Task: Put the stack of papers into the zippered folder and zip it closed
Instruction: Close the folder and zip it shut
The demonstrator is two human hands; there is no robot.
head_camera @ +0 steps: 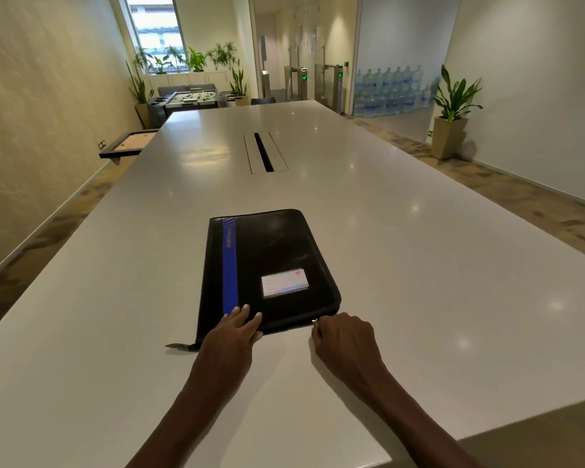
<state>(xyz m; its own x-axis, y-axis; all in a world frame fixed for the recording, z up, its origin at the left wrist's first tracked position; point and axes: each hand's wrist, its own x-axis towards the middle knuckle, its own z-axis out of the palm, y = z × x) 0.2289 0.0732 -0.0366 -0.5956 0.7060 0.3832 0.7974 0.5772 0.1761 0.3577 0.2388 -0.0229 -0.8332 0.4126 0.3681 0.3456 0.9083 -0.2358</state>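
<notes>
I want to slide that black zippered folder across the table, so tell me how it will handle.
The folder lies flat with a broad face on the glossy table, so it probably slides easily and won't tip or roll. Its flat, unsagging cover suggests stiffness. The left hand presses its near edge while the right hand pinches the zipper pull, hinting it shifts otherwise.

Office meeting room — long white conference table (pixel 368 211), turnstiles (pixel 331 84), stacked water bottles (pixel 389 91), potted plants (pixel 453 109)
</notes>
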